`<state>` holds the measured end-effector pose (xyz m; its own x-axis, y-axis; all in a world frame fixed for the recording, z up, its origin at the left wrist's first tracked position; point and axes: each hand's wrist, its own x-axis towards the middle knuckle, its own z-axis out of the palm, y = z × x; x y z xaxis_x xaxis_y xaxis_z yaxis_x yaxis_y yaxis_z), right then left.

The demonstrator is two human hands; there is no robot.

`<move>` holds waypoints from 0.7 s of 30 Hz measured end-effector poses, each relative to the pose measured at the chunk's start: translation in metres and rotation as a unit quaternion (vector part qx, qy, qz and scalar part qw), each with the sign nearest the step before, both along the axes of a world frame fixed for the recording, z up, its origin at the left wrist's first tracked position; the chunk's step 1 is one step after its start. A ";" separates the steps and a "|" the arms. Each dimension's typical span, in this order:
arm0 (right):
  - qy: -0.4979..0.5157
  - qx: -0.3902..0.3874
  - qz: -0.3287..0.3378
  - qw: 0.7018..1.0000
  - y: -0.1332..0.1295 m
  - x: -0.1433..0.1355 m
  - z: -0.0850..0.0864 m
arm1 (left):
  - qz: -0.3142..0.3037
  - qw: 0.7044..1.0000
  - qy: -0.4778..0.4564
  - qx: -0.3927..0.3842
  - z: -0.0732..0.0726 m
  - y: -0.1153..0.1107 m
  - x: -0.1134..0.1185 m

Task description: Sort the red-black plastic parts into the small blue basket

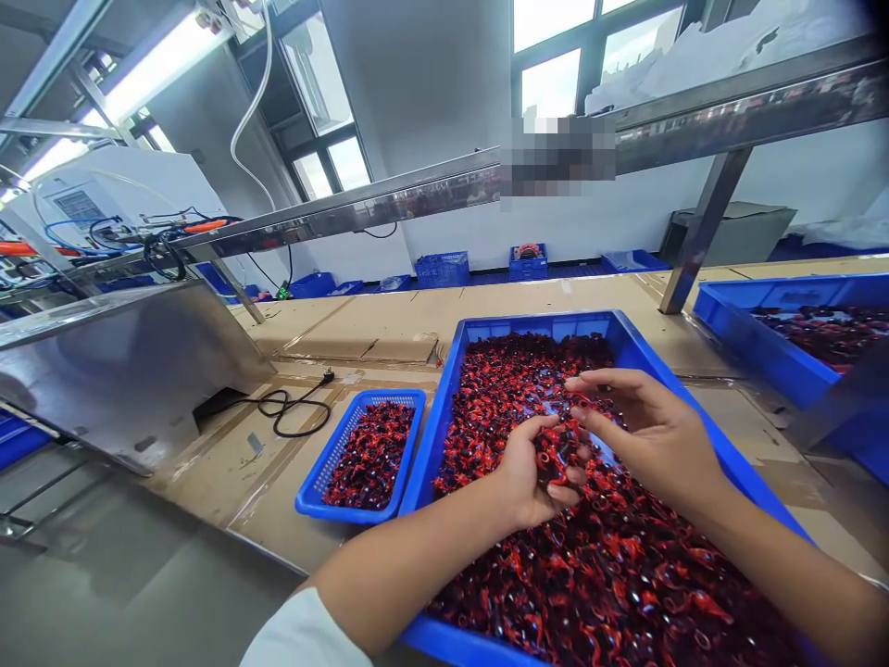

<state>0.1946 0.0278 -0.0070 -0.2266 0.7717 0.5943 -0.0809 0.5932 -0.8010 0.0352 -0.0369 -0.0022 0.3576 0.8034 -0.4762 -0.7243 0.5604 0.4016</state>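
Note:
Small glossy red-and-black plastic pieces, some with ring-shaped ends, fill a large blue tray (425, 468) in front of me. My left hand (532, 477) is cupped, palm up, over the pile and closed around several of these red-and-black pieces (556, 454). Just to the right, my right hand (653, 435) hovers with thumb and forefinger curved and a gap between their tips. Those tips are close to the pieces in my left hand. Left of the tray, a smaller blue basket (310, 482) with perforated sides contains more of the same pieces (371, 454).
A black power cord (295, 403) lies coiled on the cardboard-covered table (208, 472), beside a sheet-metal housing (125, 361). Another blue tray (764, 347) of pieces stands at right. A metal rail (417, 185) on posts crosses above the table. Blue crates (443, 269) line the far wall.

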 end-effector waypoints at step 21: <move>0.094 -0.288 0.254 0.919 0.018 0.013 0.008 | -0.038 0.998 0.052 0.017 -0.008 -0.004 0.008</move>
